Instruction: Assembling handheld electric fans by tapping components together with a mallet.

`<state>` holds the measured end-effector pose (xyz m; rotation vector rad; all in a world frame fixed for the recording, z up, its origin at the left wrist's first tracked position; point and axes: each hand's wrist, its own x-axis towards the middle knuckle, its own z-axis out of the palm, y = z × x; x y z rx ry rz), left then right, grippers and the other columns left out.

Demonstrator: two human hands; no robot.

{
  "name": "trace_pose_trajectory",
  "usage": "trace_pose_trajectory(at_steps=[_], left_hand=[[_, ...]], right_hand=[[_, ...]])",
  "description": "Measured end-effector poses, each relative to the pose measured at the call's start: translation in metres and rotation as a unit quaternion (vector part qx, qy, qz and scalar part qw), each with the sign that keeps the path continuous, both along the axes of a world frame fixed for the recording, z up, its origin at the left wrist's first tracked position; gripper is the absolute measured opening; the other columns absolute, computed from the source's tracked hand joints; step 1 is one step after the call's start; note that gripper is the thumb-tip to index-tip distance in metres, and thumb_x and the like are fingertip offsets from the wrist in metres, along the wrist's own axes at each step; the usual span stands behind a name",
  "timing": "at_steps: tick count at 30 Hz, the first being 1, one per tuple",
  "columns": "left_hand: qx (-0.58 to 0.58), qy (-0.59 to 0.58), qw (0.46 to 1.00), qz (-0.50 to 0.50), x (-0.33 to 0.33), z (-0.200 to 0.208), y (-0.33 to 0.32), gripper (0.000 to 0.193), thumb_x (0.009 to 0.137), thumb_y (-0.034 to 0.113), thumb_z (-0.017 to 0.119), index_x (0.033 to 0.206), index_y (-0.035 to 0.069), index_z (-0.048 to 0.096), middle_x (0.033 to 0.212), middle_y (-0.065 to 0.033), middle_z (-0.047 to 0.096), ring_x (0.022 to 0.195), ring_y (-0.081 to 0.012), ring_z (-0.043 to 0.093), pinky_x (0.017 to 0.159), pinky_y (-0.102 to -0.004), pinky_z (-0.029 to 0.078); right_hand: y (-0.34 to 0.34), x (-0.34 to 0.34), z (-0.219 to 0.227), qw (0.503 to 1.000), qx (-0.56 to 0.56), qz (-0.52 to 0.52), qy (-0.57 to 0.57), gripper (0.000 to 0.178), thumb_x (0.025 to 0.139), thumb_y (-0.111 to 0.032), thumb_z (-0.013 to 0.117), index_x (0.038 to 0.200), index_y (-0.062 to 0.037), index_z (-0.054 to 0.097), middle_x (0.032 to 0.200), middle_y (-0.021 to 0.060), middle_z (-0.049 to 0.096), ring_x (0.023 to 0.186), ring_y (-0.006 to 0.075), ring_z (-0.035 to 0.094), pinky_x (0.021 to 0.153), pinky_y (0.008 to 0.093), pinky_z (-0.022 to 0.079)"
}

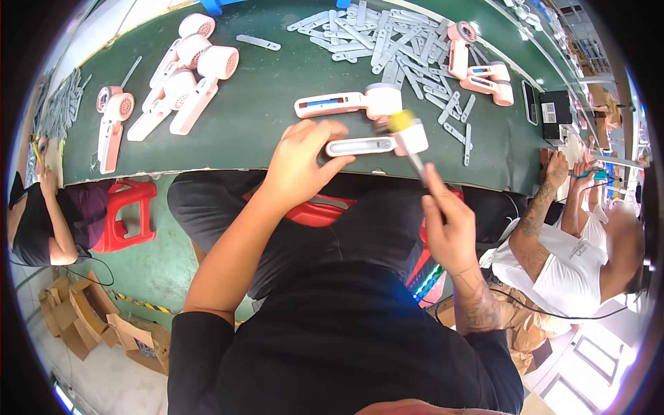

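A pink handheld fan (409, 139) lies near the front edge of the bench, a grey strip cover fitted in its handle. The fingers and thumb of my left hand (304, 155) close round the end of that handle. In my right hand (448, 225) is a small hammer (411, 149) with a thin shaft. Its yellow head is smeared by motion over the fan's round head; whether the two touch I cannot tell. Just behind lies another pink fan (330, 104), its handle uncovered, with a blue part showing inside.
Loose grey strip covers (373, 38) are heaped at the back. Several pink fans (183, 79) stand grouped at the left, others (488, 81) at the right beside a phone (530, 102). Co-workers sit on both sides. A red stool (128, 214) is at the left.
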<state>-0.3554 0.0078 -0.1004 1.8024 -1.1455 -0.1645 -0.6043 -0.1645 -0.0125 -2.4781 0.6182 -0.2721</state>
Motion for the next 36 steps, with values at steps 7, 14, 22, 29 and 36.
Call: trace_pose_trajectory(at_steps=[7, 14, 22, 29, 36], left_hand=[[0.021, -0.152, 0.981, 0.116, 0.002, 0.008, 0.108, 0.04, 0.078, 0.01, 0.096, 0.115, 0.008, 0.08, 0.107, -0.0077, 0.08, 0.102, -0.0306, 0.073, 0.095, -0.0436, 0.052], [0.084, -0.199, 0.911, 0.352, 0.052, -0.002, 0.167, 0.033, 0.088, 0.01, 0.091, 0.118, 0.004, 0.077, 0.109, -0.0124, 0.078, 0.101, -0.0345, 0.07, 0.094, -0.0454, 0.054], [0.041, -0.416, 0.825, 0.381, 0.135, 0.026, 0.087, 0.038, 0.085, 0.021, 0.092, 0.12, 0.012, 0.079, 0.119, -0.0176, 0.071, 0.12, -0.039, 0.065, 0.099, -0.0528, 0.053], [0.373, -0.365, 0.842, 0.138, 0.183, 0.029, -0.049, 0.02, 0.09, 0.021, 0.07, 0.102, 0.021, 0.085, 0.114, -0.0052, 0.077, 0.122, -0.0316, 0.062, 0.106, -0.0573, 0.047], [0.092, -0.31, 0.945, 0.048, 0.145, 0.045, -0.07, 0.019, 0.091, 0.018, 0.078, 0.109, 0.011, 0.079, 0.098, -0.0088, 0.077, 0.096, -0.0316, 0.071, 0.086, -0.0479, 0.055]], right_hand=[[-0.031, -0.014, -0.001, 0.948, 0.18, -0.225, -0.135, 0.056, 0.116, -0.011, 0.056, 0.171, -0.0122, 0.046, 0.089, -0.0078, 0.057, 0.071, 0.0017, 0.042, 0.063, 0.019, 0.038], [-0.034, -0.014, -0.033, 0.929, 0.271, -0.198, -0.157, 0.057, 0.116, -0.014, 0.057, 0.172, -0.0129, 0.045, 0.087, -0.0072, 0.053, 0.073, 0.002, 0.043, 0.064, 0.0189, 0.038], [-0.019, -0.027, -0.041, 0.925, 0.307, -0.192, -0.119, 0.058, 0.113, -0.012, 0.058, 0.17, -0.0101, 0.047, 0.084, -0.0068, 0.051, 0.074, 0.0032, 0.045, 0.066, 0.0203, 0.04], [-0.026, -0.066, -0.072, 0.926, 0.271, -0.224, -0.14, 0.056, 0.117, -0.015, 0.056, 0.172, -0.013, 0.044, 0.082, -0.0085, 0.046, 0.069, 0.0018, 0.042, 0.059, 0.0199, 0.034], [-0.021, -0.053, -0.071, 0.915, 0.301, -0.222, -0.15, 0.056, 0.117, -0.016, 0.057, 0.171, -0.008, 0.045, 0.081, -0.009, 0.046, 0.066, 0.0014, 0.039, 0.057, 0.0201, 0.03]])
